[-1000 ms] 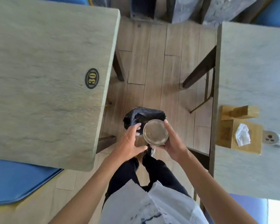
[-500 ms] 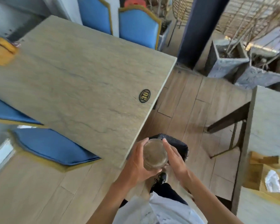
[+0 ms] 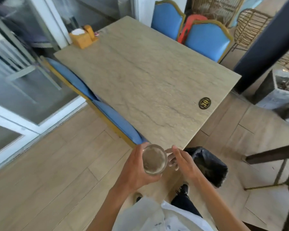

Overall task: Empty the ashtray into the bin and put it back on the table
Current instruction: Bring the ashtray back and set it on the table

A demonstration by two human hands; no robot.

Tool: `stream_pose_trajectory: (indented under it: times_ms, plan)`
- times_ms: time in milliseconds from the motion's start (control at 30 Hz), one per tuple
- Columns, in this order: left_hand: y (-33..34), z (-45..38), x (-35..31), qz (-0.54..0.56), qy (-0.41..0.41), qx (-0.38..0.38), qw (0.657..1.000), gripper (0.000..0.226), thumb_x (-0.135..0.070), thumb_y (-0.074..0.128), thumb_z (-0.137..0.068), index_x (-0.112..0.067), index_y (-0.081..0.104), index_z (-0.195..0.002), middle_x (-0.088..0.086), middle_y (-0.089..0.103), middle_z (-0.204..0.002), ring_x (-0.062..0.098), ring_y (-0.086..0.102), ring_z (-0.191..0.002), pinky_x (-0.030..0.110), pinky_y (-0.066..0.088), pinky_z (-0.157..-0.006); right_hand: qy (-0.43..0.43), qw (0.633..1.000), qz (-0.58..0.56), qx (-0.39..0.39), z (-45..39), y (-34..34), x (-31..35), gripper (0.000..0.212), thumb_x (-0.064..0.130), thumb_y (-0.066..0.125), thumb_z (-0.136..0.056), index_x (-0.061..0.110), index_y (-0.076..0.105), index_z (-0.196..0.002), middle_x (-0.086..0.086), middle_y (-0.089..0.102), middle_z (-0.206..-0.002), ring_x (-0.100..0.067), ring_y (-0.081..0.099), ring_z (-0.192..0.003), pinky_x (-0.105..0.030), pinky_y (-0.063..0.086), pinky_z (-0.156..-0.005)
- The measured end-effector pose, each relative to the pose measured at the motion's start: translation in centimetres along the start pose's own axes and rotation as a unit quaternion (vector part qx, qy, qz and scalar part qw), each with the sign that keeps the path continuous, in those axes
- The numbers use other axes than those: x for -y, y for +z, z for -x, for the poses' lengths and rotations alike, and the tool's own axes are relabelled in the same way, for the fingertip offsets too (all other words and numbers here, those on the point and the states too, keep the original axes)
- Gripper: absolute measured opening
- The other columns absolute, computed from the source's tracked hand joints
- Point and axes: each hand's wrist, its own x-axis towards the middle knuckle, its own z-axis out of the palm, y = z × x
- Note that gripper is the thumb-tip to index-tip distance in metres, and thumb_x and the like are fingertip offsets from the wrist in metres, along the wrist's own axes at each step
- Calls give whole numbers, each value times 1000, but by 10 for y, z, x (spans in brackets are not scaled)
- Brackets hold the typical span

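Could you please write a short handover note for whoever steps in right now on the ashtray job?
Left hand: gripping the glass ashtray, held upright in the air just off the near corner of the table.
Right hand: open beside the ashtray, fingers near its rim, not holding it.
Bin: black-lined, on the floor to the right, by the table corner.
Done: ashtray shows only a greyish film, no butts visible, so it looks emptied.
Left: set the ashtray down on the table marked 30.

Left hand (image 3: 133, 170) holds ashtray (image 3: 154, 161) (bin (image 3: 207, 165) beside).
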Motion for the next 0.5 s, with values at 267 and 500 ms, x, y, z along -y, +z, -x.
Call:
stream_pose_trajectory:
  times_ms: [267, 500]
  plan:
    - [-74, -2, 39, -30, -26, -52, 998, 108, -60, 87, -54, -35, 33, -144, -20, 46, -131, 4, 51, -122, 23, 52, -94, -47, 975, 216, -38, -46, 42, 19, 12, 27, 60, -103, 24, 69, -110, 9, 73, -93, -3, 68, -83, -15, 49, -70]
    - [-117, -59, 72, -28, -43, -86, 995, 111, -61, 87, -53, -38, 30, -146, -21, 45, -133, 4, 49, -124, 21, 50, -98, -34, 973, 223, -36, -133, 67, 51, 14, 22, 60, -101, 20, 72, -109, 3, 75, -102, -5, 68, -86, -14, 49, -69]
